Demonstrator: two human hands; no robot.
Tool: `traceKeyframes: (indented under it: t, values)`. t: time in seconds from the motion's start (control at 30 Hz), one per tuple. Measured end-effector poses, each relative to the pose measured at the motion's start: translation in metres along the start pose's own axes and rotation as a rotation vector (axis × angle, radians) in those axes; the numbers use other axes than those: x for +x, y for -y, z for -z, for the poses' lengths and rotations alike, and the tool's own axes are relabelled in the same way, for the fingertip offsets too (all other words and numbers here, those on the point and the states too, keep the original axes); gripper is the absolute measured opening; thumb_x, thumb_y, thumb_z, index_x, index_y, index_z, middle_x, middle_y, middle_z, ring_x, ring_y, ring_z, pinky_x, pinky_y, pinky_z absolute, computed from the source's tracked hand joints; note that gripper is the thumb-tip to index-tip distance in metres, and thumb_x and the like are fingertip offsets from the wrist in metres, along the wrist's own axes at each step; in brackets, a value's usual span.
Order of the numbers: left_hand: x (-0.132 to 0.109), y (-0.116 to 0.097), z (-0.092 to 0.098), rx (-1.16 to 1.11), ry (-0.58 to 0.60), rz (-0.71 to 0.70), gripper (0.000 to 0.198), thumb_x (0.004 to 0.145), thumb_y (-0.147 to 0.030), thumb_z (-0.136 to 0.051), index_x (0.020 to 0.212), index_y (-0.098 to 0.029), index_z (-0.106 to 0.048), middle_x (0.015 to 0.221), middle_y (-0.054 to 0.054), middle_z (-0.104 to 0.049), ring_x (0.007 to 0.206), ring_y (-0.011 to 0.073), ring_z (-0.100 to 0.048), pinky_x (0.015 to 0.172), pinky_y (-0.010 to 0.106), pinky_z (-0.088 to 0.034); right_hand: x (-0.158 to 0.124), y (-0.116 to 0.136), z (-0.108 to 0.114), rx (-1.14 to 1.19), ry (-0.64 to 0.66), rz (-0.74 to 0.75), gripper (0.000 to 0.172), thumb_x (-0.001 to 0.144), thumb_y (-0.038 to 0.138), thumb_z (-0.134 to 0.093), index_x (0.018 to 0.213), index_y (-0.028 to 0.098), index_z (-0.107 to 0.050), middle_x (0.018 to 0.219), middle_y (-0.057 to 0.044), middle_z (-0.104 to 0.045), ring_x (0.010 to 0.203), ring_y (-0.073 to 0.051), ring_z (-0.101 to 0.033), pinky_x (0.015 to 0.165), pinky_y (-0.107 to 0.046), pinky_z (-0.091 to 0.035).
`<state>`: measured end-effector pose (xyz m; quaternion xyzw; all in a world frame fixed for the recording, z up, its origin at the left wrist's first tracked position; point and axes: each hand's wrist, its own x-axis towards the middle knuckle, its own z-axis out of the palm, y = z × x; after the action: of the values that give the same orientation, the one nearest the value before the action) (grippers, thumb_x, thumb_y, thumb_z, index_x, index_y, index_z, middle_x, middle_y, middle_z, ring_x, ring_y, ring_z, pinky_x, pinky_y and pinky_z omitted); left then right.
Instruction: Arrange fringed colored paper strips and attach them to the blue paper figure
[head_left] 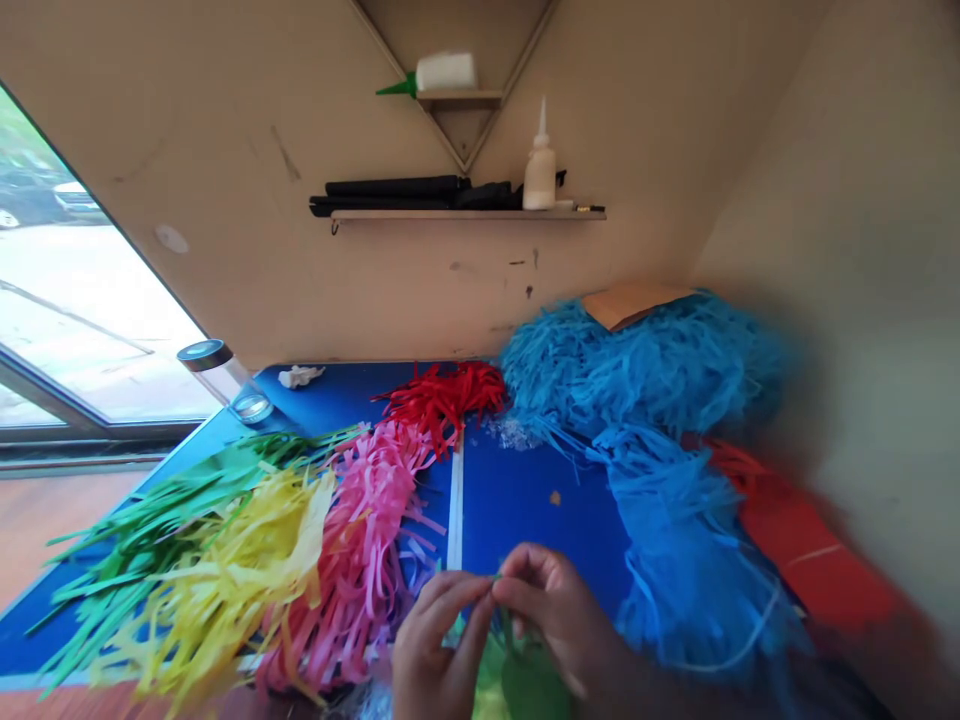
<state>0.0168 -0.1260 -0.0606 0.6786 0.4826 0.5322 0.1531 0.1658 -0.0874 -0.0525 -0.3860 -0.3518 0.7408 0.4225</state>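
My left hand (442,640) and my right hand (551,610) meet at the bottom middle, thumbs and forefingers pinched together over the table edge. Between the fingertips shows a small bit of green, seemingly the top of a green tissue-paper piece (532,685) that hangs below my right hand. How far the green piece reaches is hidden by the hands and the frame edge. Left of my hands lies pink fringed tissue paper (375,510), with yellow fringe (240,560) and green fringe (165,510) beyond it.
The blue table (517,530) also carries red fringe (450,395), a big heap of blue fringe (637,370) and a clear jar (229,382). Red sheets (810,540) lie at the right. A wall shelf (465,216) holds a glue bottle (540,175) and black rolled items.
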Motion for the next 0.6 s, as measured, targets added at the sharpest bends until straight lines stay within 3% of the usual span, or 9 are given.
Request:
traceKeyframes:
  t: [0.13, 0.23, 0.33, 0.4, 0.47, 0.53, 0.57, 0.6]
  values:
    - [-0.003, -0.003, 0.004, -0.15, 0.027, 0.052, 0.018, 0.085, -0.016, -0.065, 0.097, -0.026, -0.072, 0.085, 0.0, -0.073, 0.077, 0.0148, -0.071, 0.068, 0.021, -0.058, 0.001, -0.001, -0.014, 0.046, 0.016, 0.023, 0.05, 0.053, 0.05, -0.09, 0.075, 0.016, -0.061, 0.051, 0.007, -0.053, 0.039, -0.004, -0.04, 0.042, -0.018, -0.027]
    - [-0.004, -0.001, 0.007, -0.191, -0.032, 0.093, 0.019, 0.087, -0.02, -0.063, 0.1, -0.027, -0.075, 0.089, 0.003, -0.074, 0.078, 0.0161, -0.071, 0.068, 0.022, -0.058, 0.0, 0.001, -0.025, 0.014, 0.019, 0.043, 0.047, 0.057, 0.052, -0.088, 0.067, 0.016, -0.058, 0.043, 0.007, -0.048, 0.041, -0.005, -0.04, 0.045, -0.017, -0.028]
    - [-0.01, 0.006, 0.012, -0.192, -0.066, 0.124, 0.016, 0.083, -0.021, -0.068, 0.095, -0.027, -0.077, 0.088, 0.003, -0.075, 0.078, 0.0166, -0.072, 0.069, 0.021, -0.057, -0.001, -0.001, -0.036, -0.038, 0.031, 0.114, 0.044, 0.061, 0.049, -0.087, 0.063, 0.016, -0.058, 0.048, 0.006, -0.05, 0.045, -0.006, -0.041, 0.047, -0.018, -0.032]
    - [-0.013, 0.009, 0.018, -0.22, -0.101, 0.222, 0.009, 0.08, -0.026, -0.072, 0.087, -0.025, -0.077, 0.086, 0.003, -0.075, 0.079, 0.0176, -0.071, 0.072, 0.022, -0.057, 0.009, -0.001, -0.039, -0.149, 0.073, 0.178, 0.04, 0.066, 0.048, -0.084, 0.063, 0.016, -0.06, 0.055, 0.004, -0.055, 0.05, -0.008, -0.047, 0.052, -0.019, -0.037]
    - [-0.014, 0.012, 0.025, -0.324, -0.217, 0.43, 0.014, 0.079, -0.036, -0.073, 0.081, -0.023, -0.075, 0.087, 0.004, -0.075, 0.081, 0.0179, -0.07, 0.075, 0.023, -0.056, 0.034, 0.003, -0.035, -0.411, 0.099, 0.222, 0.031, 0.077, 0.045, -0.075, 0.074, 0.015, -0.067, 0.063, 0.001, -0.061, 0.058, -0.011, -0.055, 0.056, -0.021, -0.042]
    - [-0.013, 0.014, 0.032, -0.534, -0.319, 0.673, 0.026, 0.077, -0.047, -0.073, 0.081, -0.022, -0.071, 0.082, 0.002, -0.072, 0.073, 0.0154, -0.067, 0.073, 0.025, -0.056, 0.074, 0.01, -0.027, -0.818, 0.068, 0.239, 0.024, 0.091, 0.035, -0.06, 0.097, 0.014, -0.069, 0.075, -0.003, -0.068, 0.065, -0.014, -0.062, 0.06, -0.023, -0.047]
    - [-0.012, 0.017, 0.035, -0.665, -0.333, 0.774, 0.03, 0.075, -0.051, -0.074, 0.082, -0.022, -0.068, 0.074, 0.0, -0.069, 0.062, 0.0126, -0.063, 0.066, 0.024, -0.056, 0.097, 0.014, -0.022, -1.098, 0.019, 0.255, 0.024, 0.094, 0.028, -0.054, 0.107, 0.014, -0.068, 0.083, -0.005, -0.071, 0.071, -0.016, -0.065, 0.064, -0.025, -0.05]
    - [-0.01, 0.02, 0.037, -0.794, -0.314, 0.856, 0.035, 0.072, -0.053, -0.076, 0.083, -0.023, -0.065, 0.066, -0.003, -0.064, 0.051, 0.0094, -0.056, 0.056, 0.022, -0.053, 0.121, 0.017, -0.017, -1.198, -0.004, 0.27, 0.022, 0.092, 0.021, -0.056, 0.109, 0.013, -0.068, 0.093, -0.008, -0.071, 0.082, -0.018, -0.067, 0.073, -0.028, -0.052]
